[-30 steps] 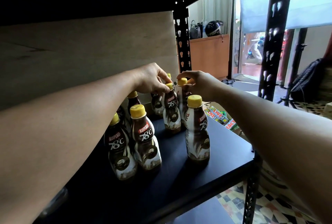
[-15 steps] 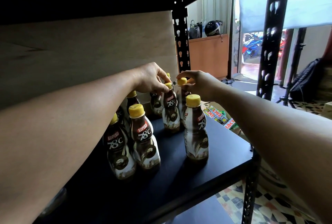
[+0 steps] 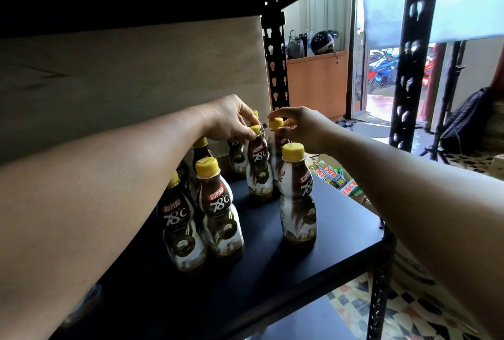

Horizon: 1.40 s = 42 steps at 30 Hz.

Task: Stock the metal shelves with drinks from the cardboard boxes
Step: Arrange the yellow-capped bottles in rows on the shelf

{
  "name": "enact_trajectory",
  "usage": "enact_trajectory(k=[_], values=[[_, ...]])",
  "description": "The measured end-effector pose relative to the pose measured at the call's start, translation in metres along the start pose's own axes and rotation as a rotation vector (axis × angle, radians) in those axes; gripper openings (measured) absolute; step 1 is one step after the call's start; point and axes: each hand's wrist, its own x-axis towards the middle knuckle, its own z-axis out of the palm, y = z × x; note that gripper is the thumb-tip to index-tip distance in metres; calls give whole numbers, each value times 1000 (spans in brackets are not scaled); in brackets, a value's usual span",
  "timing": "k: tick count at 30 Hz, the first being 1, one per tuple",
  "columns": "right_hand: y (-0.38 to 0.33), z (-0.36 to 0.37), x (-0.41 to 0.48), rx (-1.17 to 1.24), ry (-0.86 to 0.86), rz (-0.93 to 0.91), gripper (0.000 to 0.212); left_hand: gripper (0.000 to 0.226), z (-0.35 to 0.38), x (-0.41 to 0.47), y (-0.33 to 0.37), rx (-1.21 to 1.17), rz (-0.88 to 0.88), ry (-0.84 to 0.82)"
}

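While left hand (image 3: 231, 121) fingertips pinch yellow cap of rear bottle (image 3: 259, 168), right hand (image 3: 305, 128) thumb and forefinger curl round cap of neighbouring bottle (image 3: 276, 123). Both upright, side by side, at back of black shelf (image 3: 327, 252); front bottle (image 3: 298, 198) stands below right wrist.

Left hand (image 3: 231, 119) bare; right hand (image 3: 304, 127) bare; forearms (image 3: 122, 176) bare
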Motion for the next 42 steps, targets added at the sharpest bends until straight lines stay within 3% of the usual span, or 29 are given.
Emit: enact_trajectory(k=[6, 10, 18, 25, 32, 38, 42], values=[[0, -1, -6, 54, -12, 25, 54, 50, 0, -6, 4, 28, -18, -4], [-4, -9, -18, 41, 27, 35, 48, 61, -4, -20, 15, 77, -9, 26], [-36, -43, -53, 50, 92, 56, 33, 39, -32, -73, 58, 106, 17, 74], [-70, -63, -92, 100, 126, 25, 15, 35, -48, -133, 71, 223, -38, -23], [-123, -56, -103, -39, -93, -65, 24, 37, -61, -187, 52, 200, -132, -83], [-157, -22, -105, -176, -159, -176, 34, 44, -51, -210, 27, 180, -164, 20], [-156, 12, -99, -203, -175, -143, 41, 43, -26, -209, 10, 178, -206, 94]])
